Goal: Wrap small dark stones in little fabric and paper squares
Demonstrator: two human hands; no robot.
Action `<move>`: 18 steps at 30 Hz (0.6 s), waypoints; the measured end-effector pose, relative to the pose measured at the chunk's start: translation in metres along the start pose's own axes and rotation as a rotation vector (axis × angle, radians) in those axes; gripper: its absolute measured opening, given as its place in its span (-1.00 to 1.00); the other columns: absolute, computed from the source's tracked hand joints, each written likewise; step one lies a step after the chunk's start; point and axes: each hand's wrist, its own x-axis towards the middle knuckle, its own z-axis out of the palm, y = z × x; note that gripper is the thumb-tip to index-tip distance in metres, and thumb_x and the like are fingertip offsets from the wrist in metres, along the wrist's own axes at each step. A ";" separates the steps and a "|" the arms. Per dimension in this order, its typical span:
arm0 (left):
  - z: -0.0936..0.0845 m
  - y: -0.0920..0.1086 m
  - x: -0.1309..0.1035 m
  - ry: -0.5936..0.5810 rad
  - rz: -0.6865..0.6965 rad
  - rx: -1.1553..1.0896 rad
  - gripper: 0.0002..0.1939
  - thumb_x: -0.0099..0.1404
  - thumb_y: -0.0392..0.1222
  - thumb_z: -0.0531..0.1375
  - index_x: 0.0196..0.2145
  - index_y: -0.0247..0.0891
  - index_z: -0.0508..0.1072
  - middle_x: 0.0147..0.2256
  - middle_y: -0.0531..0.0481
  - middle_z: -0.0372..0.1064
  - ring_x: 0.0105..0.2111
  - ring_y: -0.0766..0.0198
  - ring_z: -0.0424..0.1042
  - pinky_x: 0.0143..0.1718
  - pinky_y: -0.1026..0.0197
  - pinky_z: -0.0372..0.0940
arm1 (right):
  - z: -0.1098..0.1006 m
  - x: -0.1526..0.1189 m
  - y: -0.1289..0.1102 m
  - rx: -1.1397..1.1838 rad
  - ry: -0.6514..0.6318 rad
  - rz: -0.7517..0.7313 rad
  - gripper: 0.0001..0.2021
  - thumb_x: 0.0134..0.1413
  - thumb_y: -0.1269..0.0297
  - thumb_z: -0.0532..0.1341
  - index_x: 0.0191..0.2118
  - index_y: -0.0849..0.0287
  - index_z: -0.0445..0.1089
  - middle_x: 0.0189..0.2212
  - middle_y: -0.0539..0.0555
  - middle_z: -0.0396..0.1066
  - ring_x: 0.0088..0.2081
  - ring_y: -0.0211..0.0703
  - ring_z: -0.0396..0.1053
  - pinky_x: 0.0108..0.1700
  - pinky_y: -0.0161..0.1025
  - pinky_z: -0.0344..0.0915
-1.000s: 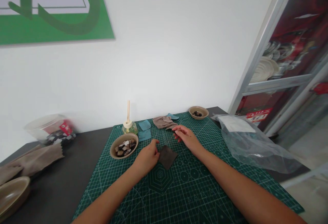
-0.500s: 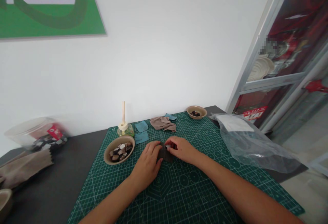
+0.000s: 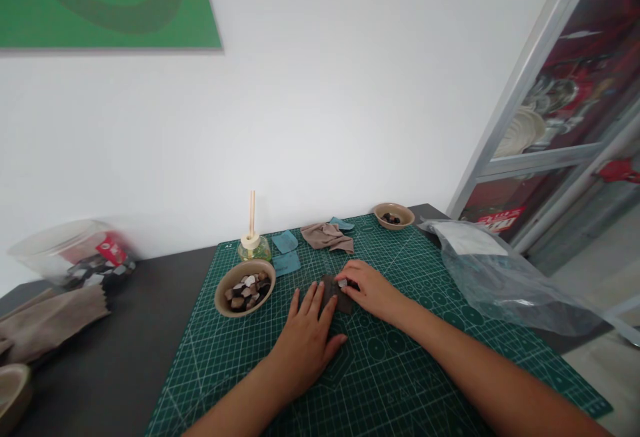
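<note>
My left hand [image 3: 309, 333] lies flat on the green cutting mat [image 3: 380, 383], fingers spread, its fingertips on the near edge of a small dark cloth square [image 3: 338, 293]. My right hand [image 3: 369, 289] rests on the right side of that cloth and pinches a small pale stone [image 3: 343, 283] between thumb and fingers. A tan bowl of mixed stones [image 3: 245, 287] stands just left of my left hand.
A reed diffuser [image 3: 253, 243], blue cloth pieces [image 3: 287, 253] and a crumpled brown cloth [image 3: 328, 237] lie at the mat's far side. A small bowl [image 3: 393, 216] sits far right, a plastic bag [image 3: 495, 277] beyond it. A clear tub [image 3: 75, 257] and brown cloth [image 3: 47, 320] lie left.
My right hand came back from the brown cloth to the dark square, holding a small stone. My left hand opened and flattened on the mat.
</note>
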 end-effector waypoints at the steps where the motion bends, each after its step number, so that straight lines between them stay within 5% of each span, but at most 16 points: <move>1: -0.001 0.000 0.000 -0.011 0.002 -0.001 -0.42 0.34 0.05 0.07 0.21 -0.32 0.17 0.25 -0.34 -0.04 0.25 -0.14 -0.06 0.16 -0.29 -0.05 | 0.000 0.000 0.000 -0.005 -0.007 -0.006 -0.80 0.02 0.55 0.16 -0.25 0.21 0.45 -0.30 0.11 0.38 -0.18 -0.11 0.31 -0.10 -0.17 0.25; 7: -0.003 0.002 0.001 -0.060 -0.010 0.015 -0.39 0.34 0.06 0.07 0.23 -0.34 0.14 0.25 -0.38 -0.06 0.25 -0.16 -0.06 0.15 -0.31 -0.06 | 0.000 0.000 0.008 -0.069 0.016 0.014 -0.78 0.02 0.56 0.15 -0.25 0.21 0.47 -0.28 0.13 0.38 -0.17 -0.09 0.31 -0.08 -0.13 0.25; 18: 0.007 -0.001 0.000 0.025 -0.012 -0.062 -0.43 0.33 0.02 0.10 0.19 -0.34 0.18 0.24 -0.38 -0.03 0.24 -0.16 -0.05 0.15 -0.30 -0.04 | -0.001 -0.001 0.005 -0.077 0.017 0.025 -0.80 0.01 0.57 0.15 -0.25 0.25 0.44 -0.27 0.15 0.37 -0.16 -0.07 0.30 -0.07 -0.11 0.24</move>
